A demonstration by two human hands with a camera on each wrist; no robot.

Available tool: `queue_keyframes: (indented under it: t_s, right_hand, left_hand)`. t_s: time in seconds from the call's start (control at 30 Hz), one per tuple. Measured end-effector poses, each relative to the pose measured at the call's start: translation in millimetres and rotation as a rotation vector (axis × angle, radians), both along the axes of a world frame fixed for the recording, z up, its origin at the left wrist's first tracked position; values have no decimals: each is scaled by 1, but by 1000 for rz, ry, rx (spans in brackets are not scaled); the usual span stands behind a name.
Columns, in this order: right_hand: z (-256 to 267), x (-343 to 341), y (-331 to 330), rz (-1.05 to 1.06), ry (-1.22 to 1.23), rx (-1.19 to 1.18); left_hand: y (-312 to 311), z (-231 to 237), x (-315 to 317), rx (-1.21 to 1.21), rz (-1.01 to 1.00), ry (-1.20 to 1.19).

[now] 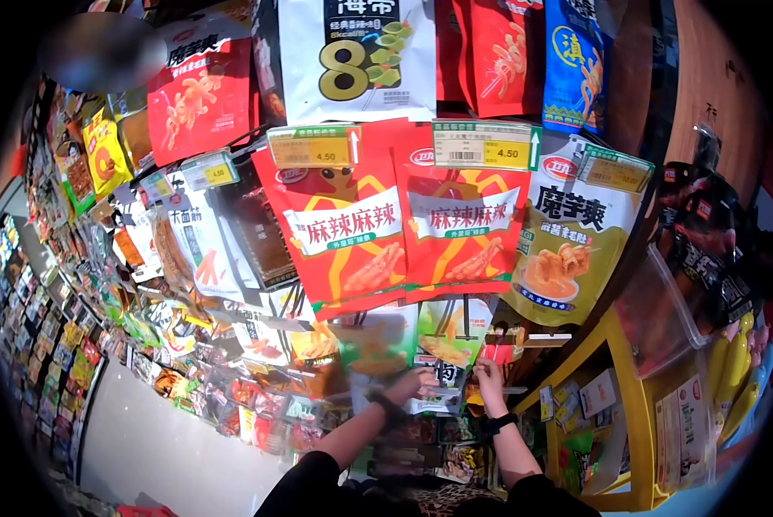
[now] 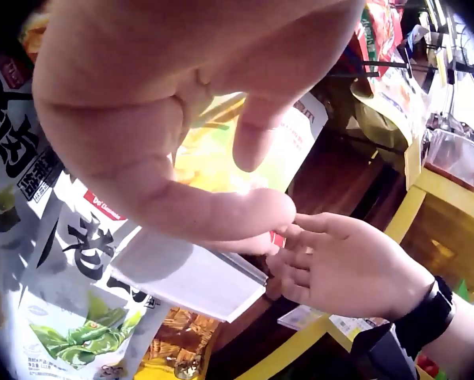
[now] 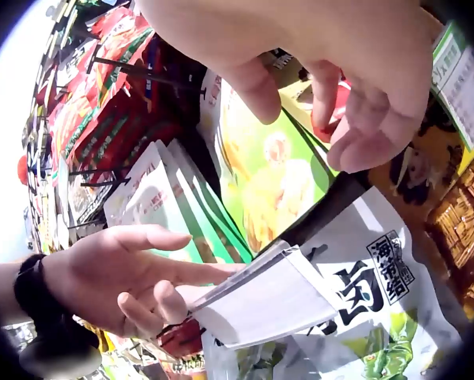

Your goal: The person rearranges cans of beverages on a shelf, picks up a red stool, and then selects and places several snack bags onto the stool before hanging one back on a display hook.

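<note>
In the head view my left hand (image 1: 411, 388) is low in the middle, in front of hanging snack bags. The right wrist view shows its fingers extended at the edge of a white price-tag holder (image 3: 264, 302), the thumb apart. My right hand (image 1: 492, 385) is close beside it, fingers loosely bent; in its own wrist view the thumb stands away from the fingers. Past them hangs a green-and-yellow snack bag (image 3: 272, 170), with a small red patch (image 3: 332, 119) by the fingertips. White kelp-snack bags (image 2: 86, 317) hang below the holder.
Large red spicy-snack bags (image 1: 343, 228) hang above my hands under price tags (image 1: 487, 145). A yellow-framed stand (image 1: 623, 392) is at the right. Black display hooks (image 3: 134, 71) stick out beside the bags. A pale floor (image 1: 175, 435) shows lower left.
</note>
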State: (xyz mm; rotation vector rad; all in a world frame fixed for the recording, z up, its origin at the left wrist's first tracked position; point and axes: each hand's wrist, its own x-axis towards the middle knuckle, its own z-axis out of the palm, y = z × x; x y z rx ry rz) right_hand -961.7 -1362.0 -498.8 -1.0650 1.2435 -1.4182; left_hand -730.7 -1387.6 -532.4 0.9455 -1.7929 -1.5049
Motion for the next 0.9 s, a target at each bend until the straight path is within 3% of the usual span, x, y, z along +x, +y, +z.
queue_keyframes:
  t_s: [0.07,0.13,0.17,0.27,0.3,0.33,0.47,0.53,0.63,0.67,0.73,0.8,0.83,0.9]
  right_hand:
    - [-18,-5,-7,108,-27,-3]
    - [-18,-1,-6,191,1,24]
    - [-17,2,-6,231,17,37]
    - [-21,13,-12,261,124,47]
    - [-20,19,-13,240,107,66]
    - [-25,27,-19,184,181,-76]
    - [-23,34,-25,106,261,-24]
    - [-14,36,-19,81,371,-71]
    - [10,31,0,31,518,-252]
    - [22,30,12,25,410,-283]
    - [27,19,25,123,61,-121]
    - [33,5,39,173,-112,-70]
    - [69,5,56,158,-172,20]
    - [91,-1,73,235,-303,31]
  left_hand:
    - [3,30,-9,390,231,6]
    - [2,40,-18,585,377,107]
    - [-8,-5,1,-230,83,-77]
    - [7,41,-17,422,212,170]
    - [14,59,-23,441,219,135]
    - [13,57,-25,402,192,124]
    - [9,36,-25,286,144,111]
    - [17,53,-23,312,155,116]
    - [4,14,-16,2,281,112]
    - [4,10,-14,-42,345,113]
    - [14,31,-13,-130,469,116]
    - [23,44,-12,36,468,116]
    - [27,47,-12,119,465,116]
    - [33,49,-8,176,361,179]
